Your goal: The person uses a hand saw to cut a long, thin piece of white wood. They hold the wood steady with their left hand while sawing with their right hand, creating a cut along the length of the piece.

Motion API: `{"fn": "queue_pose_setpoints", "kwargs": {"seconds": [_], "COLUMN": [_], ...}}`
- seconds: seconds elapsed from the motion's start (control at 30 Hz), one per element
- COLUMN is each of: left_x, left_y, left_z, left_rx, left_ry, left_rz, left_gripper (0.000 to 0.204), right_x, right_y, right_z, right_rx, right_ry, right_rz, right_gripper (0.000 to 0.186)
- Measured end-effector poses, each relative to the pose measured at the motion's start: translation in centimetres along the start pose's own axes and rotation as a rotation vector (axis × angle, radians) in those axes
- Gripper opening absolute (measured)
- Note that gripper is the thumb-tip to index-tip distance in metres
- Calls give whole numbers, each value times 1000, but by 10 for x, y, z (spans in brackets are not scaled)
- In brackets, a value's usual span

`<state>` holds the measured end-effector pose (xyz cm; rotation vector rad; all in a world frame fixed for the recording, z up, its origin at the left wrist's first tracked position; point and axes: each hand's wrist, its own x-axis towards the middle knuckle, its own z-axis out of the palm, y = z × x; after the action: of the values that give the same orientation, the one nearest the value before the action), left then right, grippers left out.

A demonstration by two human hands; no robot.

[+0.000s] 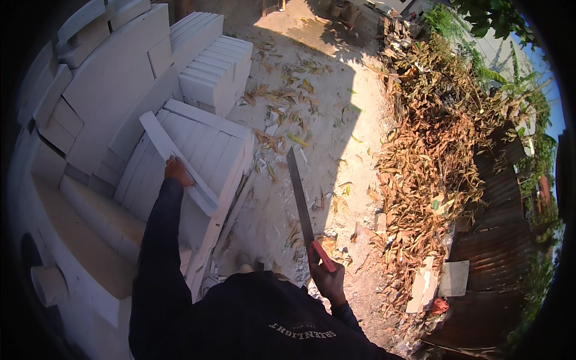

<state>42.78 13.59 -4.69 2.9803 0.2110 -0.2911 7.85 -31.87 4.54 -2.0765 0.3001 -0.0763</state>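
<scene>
My left hand rests on a thin white slab that lies slanted across a stack of white blocks. Its fingers curl over the slab's edge. My right hand grips the red handle of a hand saw. The long grey blade points up and away from me over the dusty ground. The saw touches nothing.
More white blocks are piled at the back left and along the left side. White rubble and dry leaves litter the concrete ground. A heap of brown leaves and branches lines the right, next to a corrugated metal fence.
</scene>
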Motion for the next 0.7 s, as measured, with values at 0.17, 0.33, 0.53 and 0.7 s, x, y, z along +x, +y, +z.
{"fn": "queue_pose_setpoints", "kwargs": {"seconds": [0.17,0.33,0.53,0.7], "left_x": [5,-6,-9,-45], "left_y": [0,12,3,73], "left_z": [2,-6,58,49], "left_rx": [0,-45,-321,-682], "left_ry": [59,76,453,524], "left_rz": [-30,-38,-83,-26], "left_gripper": [106,98,64,67], "right_x": [-7,-16,-17,-8], "right_y": [4,14,7,-9], "right_z": [2,9,17,27], "right_rx": [21,178,133,348], "right_ry": [-5,7,25,65], "right_rz": [75,175,160,372], "right_gripper": [21,16,13,26]}}
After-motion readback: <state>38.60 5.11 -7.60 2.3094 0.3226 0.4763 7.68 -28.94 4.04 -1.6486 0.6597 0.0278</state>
